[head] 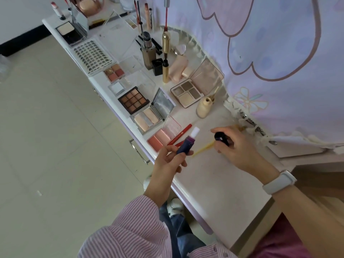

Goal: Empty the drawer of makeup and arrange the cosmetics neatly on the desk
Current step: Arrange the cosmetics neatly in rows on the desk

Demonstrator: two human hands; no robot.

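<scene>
- Head view, nearest first: at six o'clock a striped pink-and-white sleeve (130, 229) leads up to the left hand (167, 161), raised over the front edge of the white desk (214, 175).
- That left hand pinches a small dark-blue tube with a purple neck and a clear white tip (186, 144) between thumb and curled fingers, tip tilted toward eleven o'clock.
- At three o'clock from it, the right hand (236, 148), a white band (279, 181) on its wrist, curls round a small black cap (220, 136), knuckles low over the desktop; the cap is off the tube and apart from it.
- Handling, as a judgement: the tube looks light, rigid and smooth, so a pinch round the blue barrel is safest; the thin tip seems fragile and likely messy, so it should stay untouched until capped.
- Just past the hands lie a thin yellow stick (202, 148) and a red pencil (179, 135), beside an open pink blush palette (162, 136).
- Further toward eleven o'clock stand open compacts: a nine-pan brown eyeshadow palette (133, 101) and a four-pan beige palette (186, 92), with a cream bottle (204, 107) at one o'clock.
- Farthest back are a gold tube (165, 43), a lash tray (93, 54) and more items.
- Below the desk edge at nine o'clock, a metal drawer handle (138, 151) shows; the drawer looks closed.
</scene>
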